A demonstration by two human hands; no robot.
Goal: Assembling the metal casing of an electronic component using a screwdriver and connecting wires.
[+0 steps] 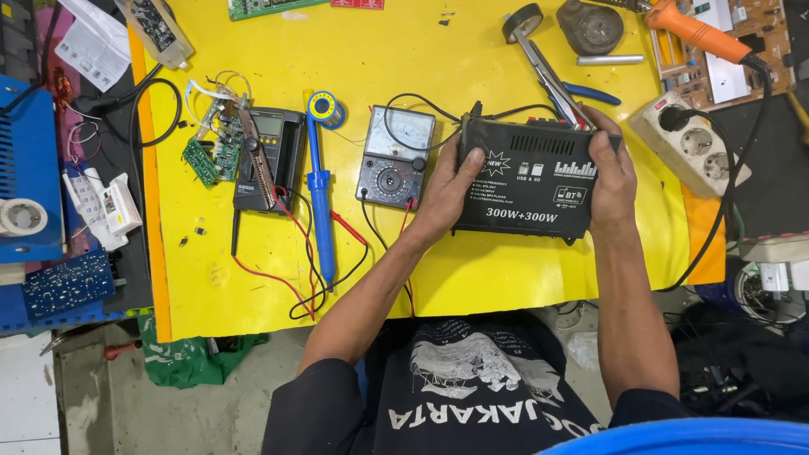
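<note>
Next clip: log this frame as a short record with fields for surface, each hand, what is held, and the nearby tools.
surface: yellow table cover
left hand: left hand grips the left end of the black amplifier box
right hand: right hand grips the box's right end
box state: lying flat on the cover, top panel facing the camera
left of box: analog meter, then blue solder sucker, then digital meter
far left: small green circuit boards
right: white power strip
behind box: pliers

amplifier box: matt black metal casing. bench cover: smooth yellow sheet, slight sheen. solder sucker: glossy blue plastic.
</note>
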